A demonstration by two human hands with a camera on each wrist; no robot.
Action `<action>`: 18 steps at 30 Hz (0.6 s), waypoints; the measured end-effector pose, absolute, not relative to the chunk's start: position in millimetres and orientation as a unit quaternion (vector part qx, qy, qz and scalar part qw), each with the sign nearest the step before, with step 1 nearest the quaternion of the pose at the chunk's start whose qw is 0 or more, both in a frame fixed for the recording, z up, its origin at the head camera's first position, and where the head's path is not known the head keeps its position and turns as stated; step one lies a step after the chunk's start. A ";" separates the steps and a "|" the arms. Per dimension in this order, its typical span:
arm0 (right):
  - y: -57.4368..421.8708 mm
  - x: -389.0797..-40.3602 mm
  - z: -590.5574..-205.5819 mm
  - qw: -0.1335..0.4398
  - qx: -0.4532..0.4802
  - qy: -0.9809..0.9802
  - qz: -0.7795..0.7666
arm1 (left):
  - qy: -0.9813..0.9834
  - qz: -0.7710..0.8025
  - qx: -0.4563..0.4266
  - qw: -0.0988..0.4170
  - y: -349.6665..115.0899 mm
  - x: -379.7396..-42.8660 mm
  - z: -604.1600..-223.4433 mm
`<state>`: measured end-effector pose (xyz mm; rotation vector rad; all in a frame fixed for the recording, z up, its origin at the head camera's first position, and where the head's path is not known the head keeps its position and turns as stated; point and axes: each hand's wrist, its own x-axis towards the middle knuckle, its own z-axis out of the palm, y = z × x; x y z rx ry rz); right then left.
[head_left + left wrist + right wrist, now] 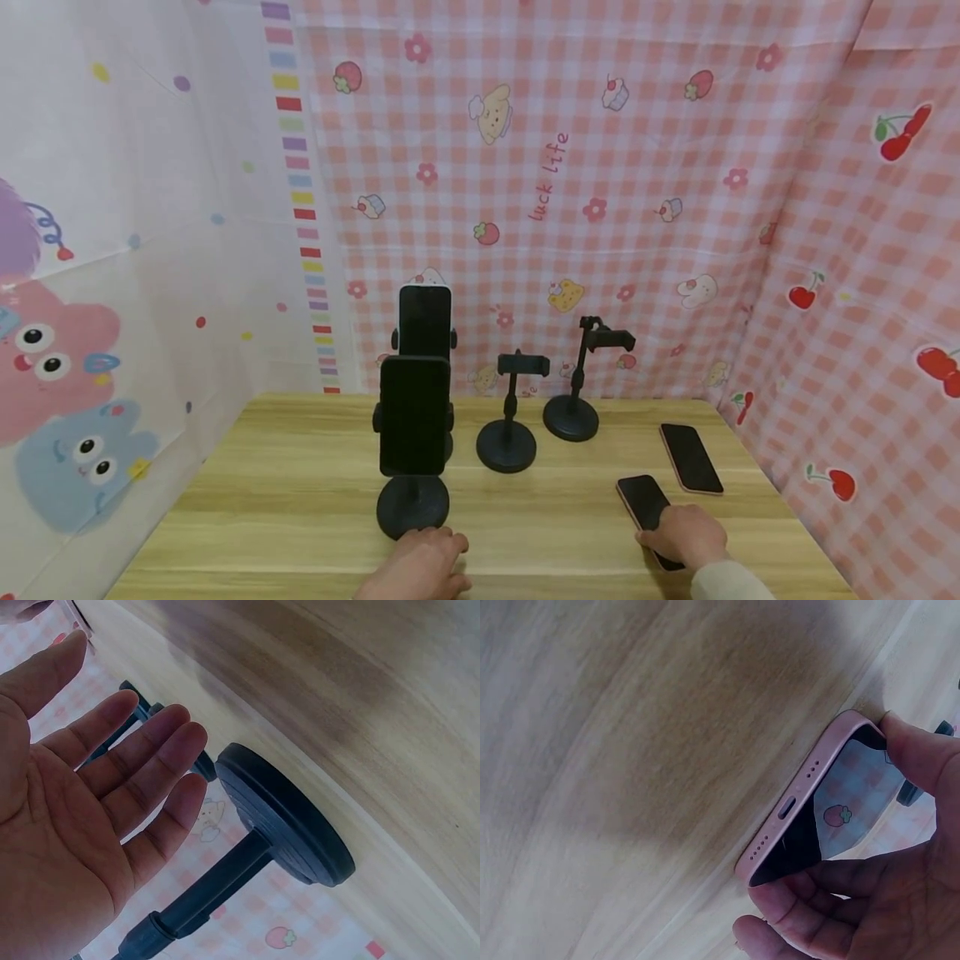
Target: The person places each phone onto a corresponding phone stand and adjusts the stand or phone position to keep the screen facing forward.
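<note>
My right hand (686,536) grips a pink-edged smartphone (643,497) that lies face up on the table; in the right wrist view, the thumb is at one long edge of the phone (840,802) and curled fingers are at the other. My left hand (420,567) holds nothing, its fingers loosely extended just in front of the round base (412,506) of the nearest phone stand. That stand carries a black smartphone (414,417) upright. In the left wrist view, the palm shows bare beside the stand's base (292,817).
Behind the front stand, another stand holds a white-edged phone (425,321). Two phone stands with bare clamps, one in the middle (507,446) and one farther back (571,418), stand to the right. A second pink-edged phone (691,458) lies near the table's right edge. Patterned cloths (562,167) surround the table.
</note>
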<state>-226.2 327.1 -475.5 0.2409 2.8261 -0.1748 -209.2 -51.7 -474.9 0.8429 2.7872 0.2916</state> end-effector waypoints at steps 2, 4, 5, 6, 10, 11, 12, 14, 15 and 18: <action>327.9 -226.7 -476.2 0.148 0.087 0.983 -0.064 | 0.946 0.101 0.288 0.109 -51.6 -209.5 -475.1; 329.0 -227.1 -477.8 0.149 0.089 0.983 -0.065 | 0.945 0.105 0.287 0.116 -51.3 -209.8 -475.2; 329.7 -227.4 -478.8 0.150 0.090 0.982 -0.066 | 0.945 0.106 0.287 0.119 -51.0 -210.2 -475.2; 330.4 -227.6 -479.9 0.149 0.090 0.982 -0.067 | 0.944 0.108 0.286 0.123 -50.6 -210.6 -475.1; 333.1 -228.6 -482.8 0.149 0.092 0.982 -0.069 | 0.943 0.113 0.284 0.135 -49.1 -212.4 -474.8; 333.7 -228.8 -483.1 0.148 0.092 0.982 -0.070 | 0.942 0.114 0.283 0.136 -48.9 -212.8 -474.8; 334.1 -229.0 -483.4 0.148 0.092 0.982 -0.071 | 0.942 0.116 0.283 0.138 -48.7 -213.2 -474.9; 334.8 -229.3 -483.9 0.147 0.092 0.982 -0.072 | 0.942 0.117 0.282 0.142 -48.3 -214.2 -474.9; 335.0 -229.4 -484.4 0.147 0.092 0.982 -0.072 | 0.942 0.117 0.281 0.143 -48.1 -214.7 -475.1; 334.5 -229.5 -485.9 0.146 0.090 0.983 -0.071 | 0.943 0.117 0.274 0.151 -47.4 -216.4 -476.0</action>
